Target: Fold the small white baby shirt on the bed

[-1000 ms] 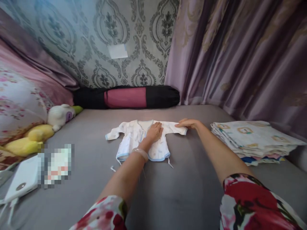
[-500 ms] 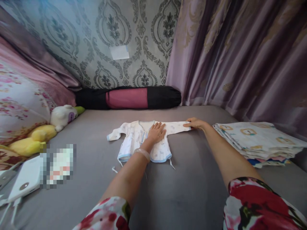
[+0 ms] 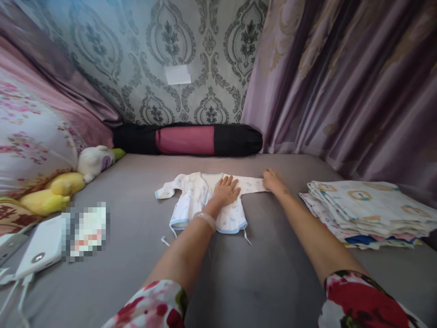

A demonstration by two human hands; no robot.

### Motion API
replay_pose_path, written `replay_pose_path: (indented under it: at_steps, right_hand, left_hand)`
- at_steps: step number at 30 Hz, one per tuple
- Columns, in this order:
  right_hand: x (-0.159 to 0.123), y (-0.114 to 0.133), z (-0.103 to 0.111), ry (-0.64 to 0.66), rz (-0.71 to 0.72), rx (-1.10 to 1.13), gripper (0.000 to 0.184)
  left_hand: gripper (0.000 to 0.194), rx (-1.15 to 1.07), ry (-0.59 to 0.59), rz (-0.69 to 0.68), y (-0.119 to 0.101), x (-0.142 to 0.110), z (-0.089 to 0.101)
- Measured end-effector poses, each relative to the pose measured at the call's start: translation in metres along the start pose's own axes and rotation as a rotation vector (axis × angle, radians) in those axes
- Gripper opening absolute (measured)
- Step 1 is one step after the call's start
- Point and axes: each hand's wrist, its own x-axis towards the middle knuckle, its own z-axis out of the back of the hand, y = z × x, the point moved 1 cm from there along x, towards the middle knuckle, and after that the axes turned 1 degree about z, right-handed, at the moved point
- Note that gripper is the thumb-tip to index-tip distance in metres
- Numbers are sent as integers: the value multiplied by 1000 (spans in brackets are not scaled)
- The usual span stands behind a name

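Observation:
A small white baby shirt (image 3: 191, 202) with pale blue trim, a faint print and tie strings lies spread on a grey bed sheet (image 3: 129, 273). My left hand (image 3: 226, 190) rests flat on its chest, fingers spread, covering part of the front. At the end of the sleeve on the right, my right hand (image 3: 272, 181) is closed around the cuff, which it hides. That sleeve is stretched out straight, while the one on the left bends downward.
A stack of folded printed cloths (image 3: 372, 205) lies to the right. A black and pink bolster bag (image 3: 184, 140) lies along the wall. On the left are a white power bank (image 3: 44, 246) with cables, plush toys (image 3: 95, 161), a floral pillow (image 3: 30, 136) and a blurred-out item (image 3: 89, 232).
My right hand has turned over at the cuff, its knuckles now covering the sleeve end. My left hand stays on the shirt. The whole view has shifted slightly.

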Motion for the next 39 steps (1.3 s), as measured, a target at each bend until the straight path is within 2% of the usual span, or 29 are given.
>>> replay_pose_path:
  at_steps: [2, 4, 6, 9, 12, 19, 22, 24, 28, 31, 33, 36, 39]
  right_hand:
    - [-5, 26, -15, -65, 247, 93, 38]
    - [-11, 50, -31, -62, 472, 247, 43]
    - [-17, 69, -43, -25, 546, 345, 48]
    - [-23, 79, -50, 37, 475, 335, 55]
    - [-26, 73, -48, 90, 397, 236, 57]
    - [-23, 49, -46, 18, 368, -44, 52]
    - [-21, 58, -37, 65, 327, -64, 51]
    - [-20, 77, -31, 50, 312, -74, 51]
    - [-21, 131, -29, 30, 371, -9, 56]
    - [-22, 157, -39, 92, 343, 12, 61]
    - [-21, 162, -47, 110, 304, -21, 63]
    - [-17, 159, -53, 111, 292, -75, 60]
    - [-14, 166, -50, 74, 312, -88, 56]
  left_hand:
    - [56, 14, 1, -1, 0, 0, -1]
    - [57, 34, 7, -4, -1, 1, -3]
    - [58, 61, 16, -6, 0, 2, -4]
    - [60, 63, 26, -10, 0, 3, -6]
    - [58, 22, 18, 0, -1, 3, -5]
    - [55, -120, 78, 31, 2, 8, 4]
    - [54, -192, 78, 39, 10, 6, 14]
    - [53, -229, 29, 17, 18, -2, 25]
    - [44, -269, -116, -9, 43, -28, 53]
    - [39, -255, -204, 84, 73, -50, 75]
    - [34, -241, -267, 205, 99, -66, 90]
    - [28, -191, -326, 461, 143, -94, 110]
    - [23, -132, -276, 726, 181, -119, 120]
